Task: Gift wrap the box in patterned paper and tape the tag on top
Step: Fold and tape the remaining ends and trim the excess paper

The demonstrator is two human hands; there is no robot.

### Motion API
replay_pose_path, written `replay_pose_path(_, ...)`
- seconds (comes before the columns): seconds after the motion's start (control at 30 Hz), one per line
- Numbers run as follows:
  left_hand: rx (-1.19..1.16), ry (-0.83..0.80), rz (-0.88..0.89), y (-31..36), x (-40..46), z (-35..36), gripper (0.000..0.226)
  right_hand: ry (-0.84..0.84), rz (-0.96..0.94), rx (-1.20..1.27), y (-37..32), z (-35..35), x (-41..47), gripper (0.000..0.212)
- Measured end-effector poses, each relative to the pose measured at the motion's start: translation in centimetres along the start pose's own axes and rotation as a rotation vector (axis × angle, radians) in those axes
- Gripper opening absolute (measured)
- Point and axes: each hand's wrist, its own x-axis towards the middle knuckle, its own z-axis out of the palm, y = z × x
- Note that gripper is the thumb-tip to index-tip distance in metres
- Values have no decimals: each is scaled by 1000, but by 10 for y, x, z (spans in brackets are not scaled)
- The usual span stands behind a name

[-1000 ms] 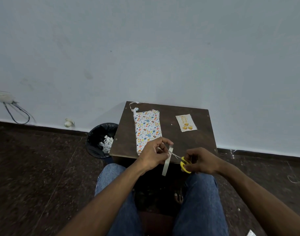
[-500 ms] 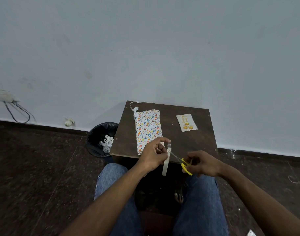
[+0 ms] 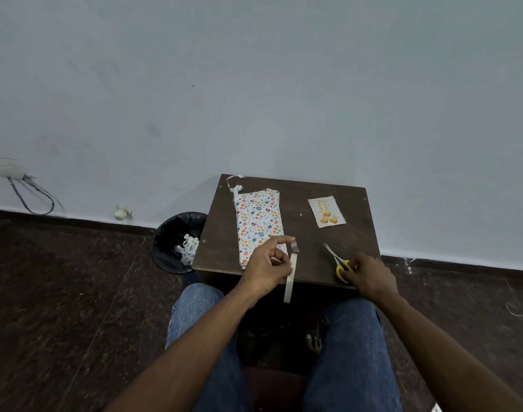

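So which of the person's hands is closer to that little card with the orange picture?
Right. The right hand is below the card, holding the scissors; the left hand is farther left, over the wrapped box.

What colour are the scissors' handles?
Yellow. The scissors lie on the table, handles under the right hand, in the head view.

A pale blue-grey wall (image 3: 254, 84) fills the far side, meeting a dark speckled floor (image 3: 61, 307) at a dark skirting. A small brown table (image 3: 355, 242) stands against the wall, with a black-lined bin (image 3: 171, 242) just left of it. Cables (image 3: 31, 197) hang from a wall fitting at far left.
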Motion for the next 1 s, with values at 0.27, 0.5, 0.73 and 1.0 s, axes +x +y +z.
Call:
replay_pose_path(0.27, -47, 22, -7, -4, -2, 1, 48, -228, 221, 266, -14, -4, 18, 28)
replay_pose_path(0.5, -105, 124, 30, -9, 1, 6, 49, -251, -185, 390, -43, -11, -13, 20)
replay_pose_path(0.73, -161, 229, 5, -12, 3, 11, 73, -367, -500, 374, -75, 8, -49, 31)
replay_pose_path(1.0, -342, 171, -83, -7, 0, 5, 77, -179, -595, 322, -71, 18, -49, 36)
